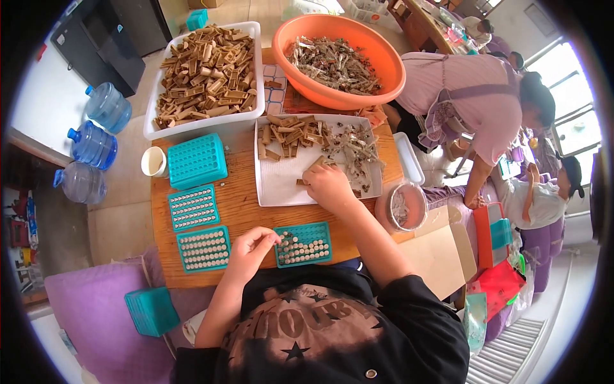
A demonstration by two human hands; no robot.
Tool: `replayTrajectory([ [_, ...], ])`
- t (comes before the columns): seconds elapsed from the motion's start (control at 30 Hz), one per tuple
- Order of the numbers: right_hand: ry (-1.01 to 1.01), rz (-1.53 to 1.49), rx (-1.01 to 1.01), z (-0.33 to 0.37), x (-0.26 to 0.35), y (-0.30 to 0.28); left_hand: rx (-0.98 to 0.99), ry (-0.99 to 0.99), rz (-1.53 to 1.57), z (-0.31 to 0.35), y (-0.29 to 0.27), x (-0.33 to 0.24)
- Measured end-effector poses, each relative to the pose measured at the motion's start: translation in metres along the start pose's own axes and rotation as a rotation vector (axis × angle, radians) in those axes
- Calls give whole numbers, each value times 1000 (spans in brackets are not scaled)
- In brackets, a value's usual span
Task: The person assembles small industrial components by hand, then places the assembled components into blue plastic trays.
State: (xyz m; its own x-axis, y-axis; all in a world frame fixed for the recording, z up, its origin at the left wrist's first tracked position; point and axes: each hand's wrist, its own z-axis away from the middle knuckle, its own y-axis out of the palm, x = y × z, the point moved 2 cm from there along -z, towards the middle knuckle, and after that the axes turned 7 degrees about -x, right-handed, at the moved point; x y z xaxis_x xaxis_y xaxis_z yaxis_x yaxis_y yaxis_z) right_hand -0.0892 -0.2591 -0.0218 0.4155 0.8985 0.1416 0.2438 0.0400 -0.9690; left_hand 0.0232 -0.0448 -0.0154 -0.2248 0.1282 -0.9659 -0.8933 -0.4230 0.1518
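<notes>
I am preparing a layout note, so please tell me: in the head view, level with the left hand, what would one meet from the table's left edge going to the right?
Filled teal tray, left hand, partly filled teal tray, right forearm, tan cardboard, red container.

Left hand (250, 252) close in (loosely curled), right hand (330, 187) stretched forward

the teal tray (313, 231) (partly filled) lies flat, brown hollow pieces (295, 134) heaped beyond it.
</notes>
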Motion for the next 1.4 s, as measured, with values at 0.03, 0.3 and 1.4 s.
replayTrajectory([
  [0.03, -8, 83, 47, 0, 2, 3, -37, -14, -31, 4, -6, 2],
  [0.3, 138, -80, -41, 5, 13, 9, -93, -174, 250, 9, -15, 22],
  [1.4, 422, -126, -255, 62, -36, -47, 73, 526, -903, 5, 29, 12],
])
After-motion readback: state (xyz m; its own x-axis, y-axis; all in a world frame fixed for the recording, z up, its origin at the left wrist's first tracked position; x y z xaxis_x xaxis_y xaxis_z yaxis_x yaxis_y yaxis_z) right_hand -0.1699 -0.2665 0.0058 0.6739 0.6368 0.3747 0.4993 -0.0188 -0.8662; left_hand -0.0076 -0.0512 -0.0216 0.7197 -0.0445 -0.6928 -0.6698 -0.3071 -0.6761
